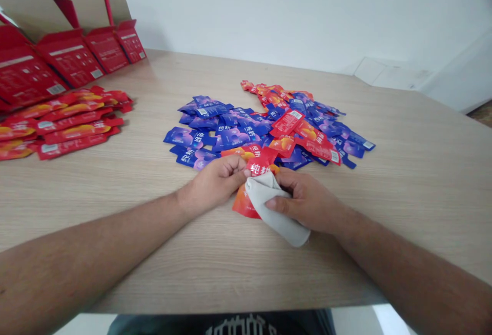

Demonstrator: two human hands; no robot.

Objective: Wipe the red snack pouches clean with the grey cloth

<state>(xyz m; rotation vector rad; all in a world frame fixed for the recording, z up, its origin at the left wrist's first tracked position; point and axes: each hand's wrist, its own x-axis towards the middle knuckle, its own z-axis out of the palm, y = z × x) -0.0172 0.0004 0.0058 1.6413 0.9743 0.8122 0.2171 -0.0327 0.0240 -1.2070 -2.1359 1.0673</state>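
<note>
Low over the table's near middle, my left hand pinches the left edge of a red-orange pouch with white lettering. My right hand grips a folded white cloth, which lies across the pouch and covers part of its front. The right fingers are partly hidden behind the cloth. Just beyond both hands spreads a loose pile of blue-purple pouches mixed with red-orange pouches.
Several red cartons with raised flaps stand along the far left of the wooden table. Overlapping red pouches lie in front of them. A white wall rises behind the table.
</note>
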